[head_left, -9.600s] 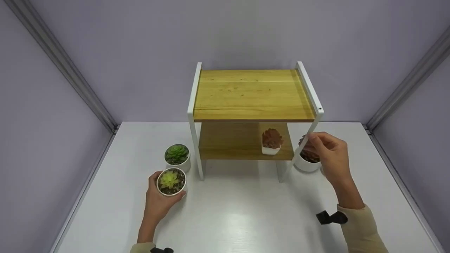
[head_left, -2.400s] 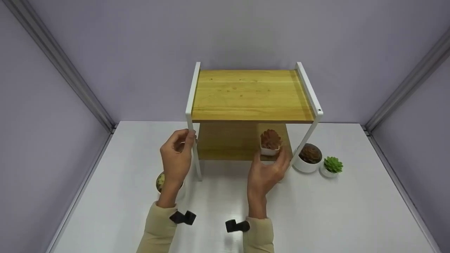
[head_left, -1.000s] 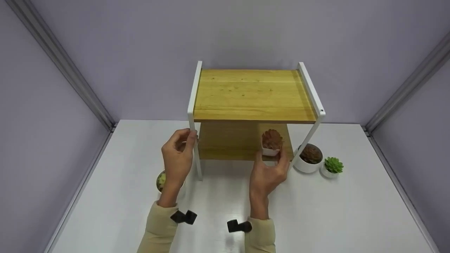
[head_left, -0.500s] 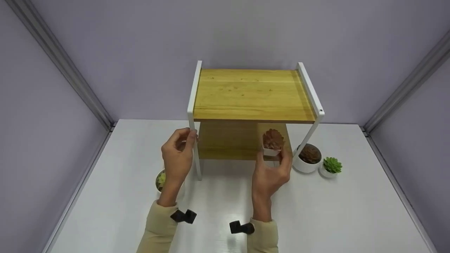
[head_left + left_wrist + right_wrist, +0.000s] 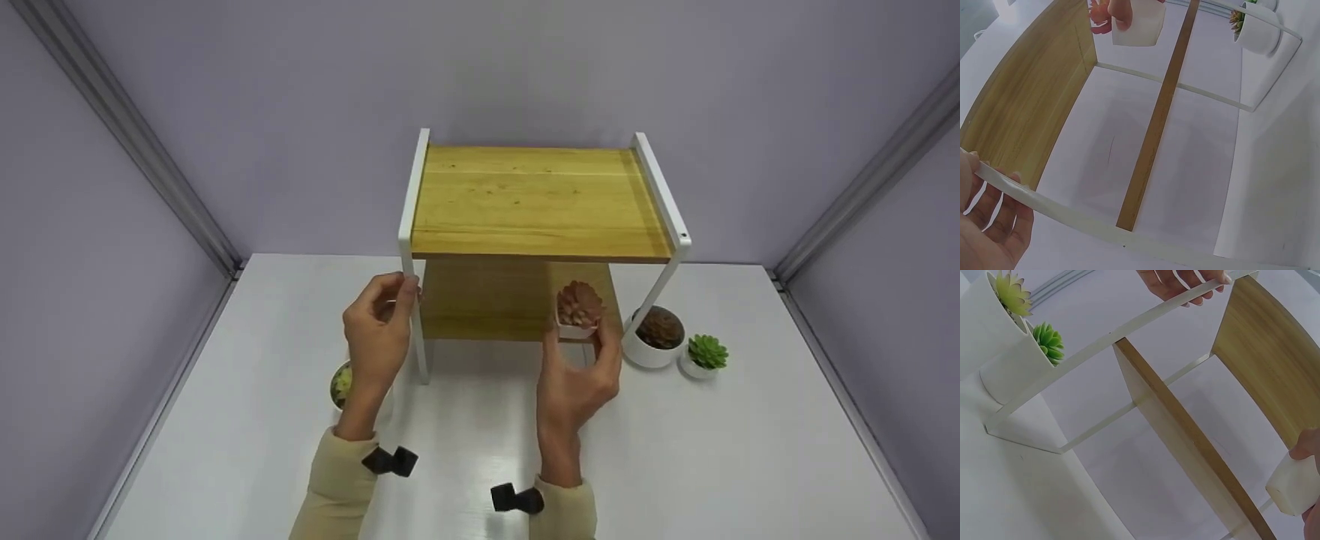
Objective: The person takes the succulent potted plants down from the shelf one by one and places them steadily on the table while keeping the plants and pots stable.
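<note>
A white two-tier rack with wooden boards [image 5: 540,202] stands on the table. My left hand [image 5: 375,337] grips its front left upright [image 5: 421,352] just below the top board; the left wrist view shows the fingers [image 5: 1002,216] curled about the white bar. Between thumb and fingers, my right hand [image 5: 576,386] pinches a small square white pot holding a reddish succulent [image 5: 579,304]. In the left wrist view this pot [image 5: 1140,25] is apart from the lower board's brown edge [image 5: 1157,124]. The right wrist view shows the pot's base [image 5: 1292,486] tilted.
Right of the rack stand a brown succulent in a white pot [image 5: 654,351] and a small green succulent [image 5: 706,352]. Behind my left forearm is a yellow-green succulent [image 5: 341,384]. Beside it, in the right wrist view, sits another green succulent [image 5: 1048,343].
Since the earliest frame, my left hand has left the yellow-green succulent's pot for the upright. My right hand has taken the reddish succulent's pot and lifted it slightly from the lower board, tilting it.
</note>
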A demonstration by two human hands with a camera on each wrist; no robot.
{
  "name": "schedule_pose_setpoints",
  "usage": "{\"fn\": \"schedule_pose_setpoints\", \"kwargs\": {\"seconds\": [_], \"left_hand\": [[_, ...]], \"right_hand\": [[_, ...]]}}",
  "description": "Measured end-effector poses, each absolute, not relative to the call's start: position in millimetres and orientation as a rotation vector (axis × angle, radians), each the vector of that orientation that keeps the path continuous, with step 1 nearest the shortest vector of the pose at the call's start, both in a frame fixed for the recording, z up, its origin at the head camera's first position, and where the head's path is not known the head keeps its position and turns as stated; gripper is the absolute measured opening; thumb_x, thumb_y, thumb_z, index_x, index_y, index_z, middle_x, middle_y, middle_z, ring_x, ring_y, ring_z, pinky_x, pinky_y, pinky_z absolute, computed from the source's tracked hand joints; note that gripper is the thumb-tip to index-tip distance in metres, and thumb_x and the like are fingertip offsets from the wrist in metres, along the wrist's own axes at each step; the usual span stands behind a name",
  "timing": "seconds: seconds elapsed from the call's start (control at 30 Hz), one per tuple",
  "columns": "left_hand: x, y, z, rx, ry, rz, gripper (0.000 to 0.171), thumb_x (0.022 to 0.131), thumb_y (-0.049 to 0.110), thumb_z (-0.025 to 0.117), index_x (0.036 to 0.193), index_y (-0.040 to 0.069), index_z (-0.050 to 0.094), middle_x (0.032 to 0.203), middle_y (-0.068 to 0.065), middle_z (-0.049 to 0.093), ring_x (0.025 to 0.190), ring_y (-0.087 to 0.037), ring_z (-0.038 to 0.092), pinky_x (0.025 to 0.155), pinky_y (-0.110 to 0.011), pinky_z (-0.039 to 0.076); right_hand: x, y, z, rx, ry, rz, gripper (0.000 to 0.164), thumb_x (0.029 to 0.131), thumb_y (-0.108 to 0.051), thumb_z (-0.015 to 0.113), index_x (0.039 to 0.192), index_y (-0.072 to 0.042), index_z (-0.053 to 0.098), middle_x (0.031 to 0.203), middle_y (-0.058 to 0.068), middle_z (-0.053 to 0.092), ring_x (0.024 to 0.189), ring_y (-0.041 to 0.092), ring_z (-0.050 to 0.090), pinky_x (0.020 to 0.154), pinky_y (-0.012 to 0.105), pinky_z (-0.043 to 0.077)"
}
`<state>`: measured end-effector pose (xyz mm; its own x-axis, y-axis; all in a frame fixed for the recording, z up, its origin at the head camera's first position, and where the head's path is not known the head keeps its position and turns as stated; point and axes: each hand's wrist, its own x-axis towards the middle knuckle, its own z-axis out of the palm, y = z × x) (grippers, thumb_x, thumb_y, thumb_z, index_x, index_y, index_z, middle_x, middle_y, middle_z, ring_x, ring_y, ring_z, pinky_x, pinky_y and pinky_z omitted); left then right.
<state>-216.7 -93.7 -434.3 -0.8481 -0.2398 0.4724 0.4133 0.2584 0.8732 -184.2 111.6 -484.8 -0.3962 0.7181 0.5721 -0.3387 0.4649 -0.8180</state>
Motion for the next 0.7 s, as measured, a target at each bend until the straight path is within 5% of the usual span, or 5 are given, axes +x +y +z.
{"fn": "schedule_pose_setpoints", "kwargs": {"seconds": [0.2,0.7], "left_hand": [[-216,-94,-435,-0.157,-2.027,-1.616,0.021,0.104,0.026,0.069,0.109,0.007,0.075,0.097,-0.007,0.077,0.091,-0.030,0.075,0.079,-0.021,0.058],[-217,-95,-434,-0.142,-2.041,-1.600,0.022,0.104,0.027,0.069,0.109,0.007,0.075,0.096,-0.007,0.077,0.088,-0.017,0.073,0.079,-0.020,0.058]], "right_hand": [[-177,112,-485,-0.336,-1.604,1.182,0.056,0.078,0.000,0.090,0.129,0.009,0.068,0.125,0.025,0.071,0.115,0.030,0.070,0.100,0.015,0.053],[-160,124,-484,-0.272,-1.619,1.181,0.055,0.077,0.004,0.089,0.128,0.010,0.068,0.125,0.025,0.071,0.115,0.028,0.069,0.103,0.015,0.054]]}}
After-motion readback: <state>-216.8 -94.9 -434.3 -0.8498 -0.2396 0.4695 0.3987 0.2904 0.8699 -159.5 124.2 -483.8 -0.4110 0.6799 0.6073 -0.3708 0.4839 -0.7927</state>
